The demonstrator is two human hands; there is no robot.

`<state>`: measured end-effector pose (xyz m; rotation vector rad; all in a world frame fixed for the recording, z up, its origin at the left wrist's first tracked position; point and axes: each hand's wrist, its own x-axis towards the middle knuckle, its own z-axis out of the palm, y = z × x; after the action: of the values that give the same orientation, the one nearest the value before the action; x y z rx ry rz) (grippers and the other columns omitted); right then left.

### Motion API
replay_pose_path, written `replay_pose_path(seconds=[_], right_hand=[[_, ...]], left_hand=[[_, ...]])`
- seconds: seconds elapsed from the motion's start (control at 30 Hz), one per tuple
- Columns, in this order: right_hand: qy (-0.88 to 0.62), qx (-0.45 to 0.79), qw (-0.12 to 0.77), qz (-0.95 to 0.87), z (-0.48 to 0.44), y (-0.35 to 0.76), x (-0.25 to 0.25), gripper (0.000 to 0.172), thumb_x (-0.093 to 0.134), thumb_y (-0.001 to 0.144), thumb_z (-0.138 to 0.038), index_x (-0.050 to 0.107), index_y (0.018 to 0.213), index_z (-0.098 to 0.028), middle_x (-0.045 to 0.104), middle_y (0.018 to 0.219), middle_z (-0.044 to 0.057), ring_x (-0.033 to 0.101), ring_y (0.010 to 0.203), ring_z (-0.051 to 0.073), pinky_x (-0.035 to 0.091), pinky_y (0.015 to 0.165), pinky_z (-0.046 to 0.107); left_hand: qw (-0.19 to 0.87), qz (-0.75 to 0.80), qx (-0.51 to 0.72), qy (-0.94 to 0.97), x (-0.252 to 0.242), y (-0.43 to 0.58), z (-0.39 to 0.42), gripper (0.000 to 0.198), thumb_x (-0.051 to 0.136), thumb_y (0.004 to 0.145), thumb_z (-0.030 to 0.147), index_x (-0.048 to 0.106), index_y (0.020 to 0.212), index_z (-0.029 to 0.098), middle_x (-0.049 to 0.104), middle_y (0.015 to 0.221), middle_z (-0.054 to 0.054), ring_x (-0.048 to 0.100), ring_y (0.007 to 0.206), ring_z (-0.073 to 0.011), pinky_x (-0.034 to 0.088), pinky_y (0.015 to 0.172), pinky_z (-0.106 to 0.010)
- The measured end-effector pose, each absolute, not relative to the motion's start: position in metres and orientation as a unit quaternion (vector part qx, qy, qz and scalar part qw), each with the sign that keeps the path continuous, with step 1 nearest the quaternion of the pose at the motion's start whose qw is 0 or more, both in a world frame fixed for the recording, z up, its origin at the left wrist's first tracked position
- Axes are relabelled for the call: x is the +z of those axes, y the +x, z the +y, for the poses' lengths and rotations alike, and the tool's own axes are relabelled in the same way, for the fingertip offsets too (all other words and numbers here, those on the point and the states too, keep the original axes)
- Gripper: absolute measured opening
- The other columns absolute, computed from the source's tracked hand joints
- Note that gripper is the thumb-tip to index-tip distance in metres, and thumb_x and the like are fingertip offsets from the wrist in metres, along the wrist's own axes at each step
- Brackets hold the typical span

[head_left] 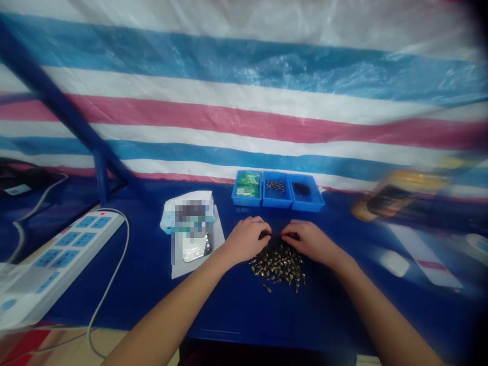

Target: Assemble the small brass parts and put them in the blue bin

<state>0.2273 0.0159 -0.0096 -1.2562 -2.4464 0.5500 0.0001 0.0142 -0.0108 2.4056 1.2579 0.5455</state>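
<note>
My left hand (pixel 249 236) is closed in a pinch at the far left edge of a pile of small brassy metal parts (pixel 280 267). Facing it across a narrow gap, my right hand (pixel 305 239) also pinches, thumb against fingers. Whatever lies between the fingertips of either hand is too small and dark to make out. Beyond the hands stand three blue bins: the left bin (pixel 247 206) has green-and-white packets, the middle bin (pixel 276 204) similar small metal parts, and the right bin (pixel 308 207) a dark heap of tiny pieces.
A white power strip (pixel 63 254) with a looping cable lies on the blue table (pixel 229 315) at left. Between it and my left hand are a tissue-like pack (pixel 168 218) and a phone (pixel 196 250) on paper. At right are a blurred bottle (pixel 396 193) and a white case (pixel 395 263).
</note>
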Motion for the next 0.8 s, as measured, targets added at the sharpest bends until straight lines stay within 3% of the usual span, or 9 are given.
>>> replay_pose_path(seconds=[0.17,0.27,0.53,0.73,0.8], right_hand=[[-0.437,0.205,0.200,-0.852,0.015,0.224,-0.009,0.014,0.057,0.089,-0.021,0.071,0.090,-0.023,0.064,0.095,0.005,0.062,0.080,0.017,0.047,0.075,0.030],[-0.437,0.220,0.224,-0.843,0.016,0.224,-0.007,0.013,0.056,0.089,-0.020,0.069,0.090,-0.022,0.065,0.095,0.004,0.062,0.082,0.018,0.048,0.075,0.030],[-0.463,0.186,0.276,-0.822,0.019,0.228,-0.010,0.029,0.043,0.095,-0.020,0.063,0.116,-0.025,0.064,0.109,0.007,0.062,0.096,0.021,0.048,0.087,0.036],[-0.484,0.234,0.298,-0.789,0.014,0.224,-0.003,0.013,0.056,0.090,-0.030,0.064,0.097,-0.022,0.069,0.087,0.002,0.063,0.072,0.017,0.048,0.067,0.028],[-0.499,0.237,0.304,-0.776,0.013,0.223,0.001,0.016,0.057,0.090,-0.036,0.062,0.087,-0.021,0.065,0.074,-0.001,0.058,0.064,0.015,0.044,0.061,0.026]], left_hand=[[0.179,0.452,0.192,0.852,-0.011,0.000,0.013,0.015,0.057,0.088,0.027,0.070,0.095,0.025,0.066,0.099,-0.002,0.060,0.092,-0.0226,0.045,0.085,-0.039],[0.178,0.452,0.193,0.852,-0.011,0.000,0.013,0.016,0.055,0.089,0.025,0.070,0.094,0.025,0.066,0.098,-0.002,0.059,0.092,-0.0225,0.045,0.084,-0.038],[0.171,0.443,0.189,0.860,-0.009,0.001,0.013,0.018,0.051,0.091,0.023,0.069,0.090,0.023,0.065,0.095,-0.003,0.058,0.089,-0.0211,0.044,0.082,-0.036],[0.161,0.443,0.173,0.865,-0.010,0.001,0.013,0.018,0.051,0.092,0.024,0.069,0.092,0.023,0.064,0.096,-0.002,0.057,0.090,-0.0208,0.044,0.083,-0.036],[0.158,0.441,0.170,0.867,-0.010,0.001,0.013,0.017,0.052,0.092,0.025,0.069,0.093,0.024,0.064,0.097,-0.002,0.057,0.090,-0.0208,0.043,0.084,-0.036]])
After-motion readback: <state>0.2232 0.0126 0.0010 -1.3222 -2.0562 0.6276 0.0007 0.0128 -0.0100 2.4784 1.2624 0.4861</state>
